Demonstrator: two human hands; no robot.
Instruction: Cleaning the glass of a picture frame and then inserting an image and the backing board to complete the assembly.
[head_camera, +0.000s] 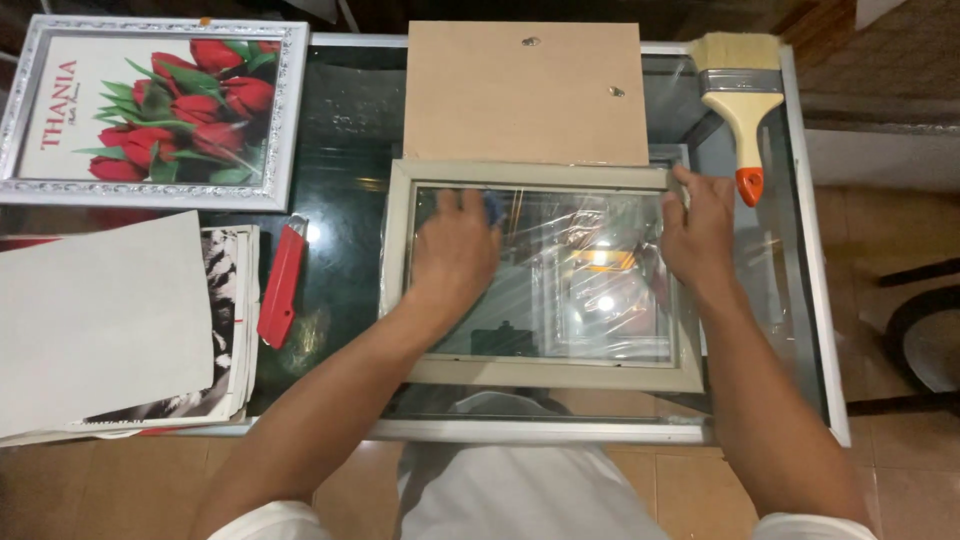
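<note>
At picture centre a grey frame lies flat on the glass table. The left hand presses a blue cloth onto its pane, fingers spread flat. The right hand clasps the frame's upper right edge, below the backing board and beside the brush.

Bare forearms run from short white sleeves to the left hand and right hand, both ringless.
</note>
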